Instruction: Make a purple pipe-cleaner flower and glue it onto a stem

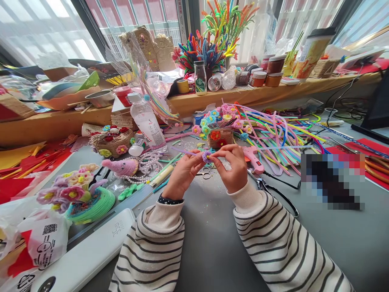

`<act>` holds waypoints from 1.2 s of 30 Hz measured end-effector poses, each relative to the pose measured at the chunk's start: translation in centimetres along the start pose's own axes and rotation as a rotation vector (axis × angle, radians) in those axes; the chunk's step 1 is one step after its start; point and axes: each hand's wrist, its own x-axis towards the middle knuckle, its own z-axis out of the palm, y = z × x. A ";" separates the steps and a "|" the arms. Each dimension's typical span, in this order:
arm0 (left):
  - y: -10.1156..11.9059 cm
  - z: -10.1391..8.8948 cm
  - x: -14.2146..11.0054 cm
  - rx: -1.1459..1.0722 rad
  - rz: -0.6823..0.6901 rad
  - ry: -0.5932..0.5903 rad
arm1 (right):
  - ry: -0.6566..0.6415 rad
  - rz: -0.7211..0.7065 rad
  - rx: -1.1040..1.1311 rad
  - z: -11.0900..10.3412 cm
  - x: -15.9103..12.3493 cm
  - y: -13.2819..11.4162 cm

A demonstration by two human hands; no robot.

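Between my two hands is a small purple pipe-cleaner flower (207, 157) with a yellow centre, held above the grey table. My left hand (186, 169) pinches it from the left, and a purple stem runs out past those fingers to the left. From the other side, my right hand (230, 167) grips the flower's edge between thumb and forefinger. Small scissors (206, 174) lie on the table just below the flower. A pink glue gun (254, 160) rests right of my right hand. Behind the hands stands a woven basket (219, 138) of colourful pipe-cleaner flowers.
Loose pipe cleaners (279, 132) spread over the back right. At left are a plastic bottle (148, 123), a pink crocheted figure (121, 166), a green flower pot (94, 205) and a white power bank (88, 253). Pliers (263, 184) lie at right. Jars crowd the wooden ledge (188, 103).
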 end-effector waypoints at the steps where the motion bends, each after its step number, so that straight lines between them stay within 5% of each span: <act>1: 0.0 0.0 0.0 0.002 0.000 -0.001 | 0.000 0.000 0.000 0.0 0.0 0.0; 28: 0.0 0.1 -0.1 0.014 0.013 0.021 | -0.016 -0.009 0.001 0.1 -0.1 0.0; 36: 0.0 0.1 0.0 -0.037 0.024 0.056 | 0.136 0.040 -0.074 -0.2 -0.1 0.3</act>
